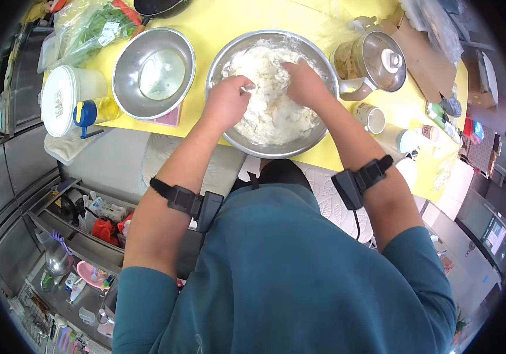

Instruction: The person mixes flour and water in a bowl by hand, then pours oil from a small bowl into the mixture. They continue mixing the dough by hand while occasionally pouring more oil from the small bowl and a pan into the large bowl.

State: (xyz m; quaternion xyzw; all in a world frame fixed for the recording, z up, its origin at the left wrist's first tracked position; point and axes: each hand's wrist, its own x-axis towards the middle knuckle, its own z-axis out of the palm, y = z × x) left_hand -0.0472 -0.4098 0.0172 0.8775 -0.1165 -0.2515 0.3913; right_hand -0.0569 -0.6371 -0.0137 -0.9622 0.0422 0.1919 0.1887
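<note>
A large metal bowl (214, 109) holds a pale, crumbly flour dough (268, 121) with loose flour around it. Over the bowl's left side, my left hand (229, 101) has its fingers curled at the edge of the dough, thumb and fingertips close together. On the right side, my right hand (307, 85) reaches into the mixture, its fingers bent into the dough and the tips partly hidden. Both hands are inside the rim. To the left stands a second metal bowl (124, 88) with a round pale patch at its bottom.
Left on the yellow table (211, 17) are a white lidded tub (61, 100), a blue-capped oil container (96, 112) and bagged greens (96, 32). A glass-lidded pot (377, 62) and a cup (370, 118) stand right. An open drawer (87, 218) sits lower left.
</note>
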